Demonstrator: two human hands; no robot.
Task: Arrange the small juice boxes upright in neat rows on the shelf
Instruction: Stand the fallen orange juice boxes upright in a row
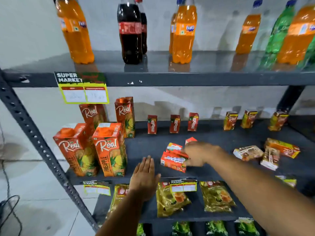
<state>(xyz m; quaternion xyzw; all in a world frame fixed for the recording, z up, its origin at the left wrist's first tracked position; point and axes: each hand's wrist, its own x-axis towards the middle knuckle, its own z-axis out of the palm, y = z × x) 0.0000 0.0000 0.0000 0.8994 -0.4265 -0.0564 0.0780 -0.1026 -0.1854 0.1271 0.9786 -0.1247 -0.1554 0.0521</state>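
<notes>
Head view: red juice boxes (173, 159) lie flat, toppled, on shelf (144, 147).

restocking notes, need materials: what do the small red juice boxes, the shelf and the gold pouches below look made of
Small red juice boxes: printed coated carton, judging by the sharp folded edges and slight sheen.
Shelf: dark grey painted metal, likely steel; its punched upright and chipped paint suggest so.
Gold pouches: glossy plastic or foil film, crinkled and reflective.

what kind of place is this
Most likely a small supermarket or grocery aisle: a metal shelf carries a "Super Market" price tag, with soda bottles above and juice cartons below.
</notes>
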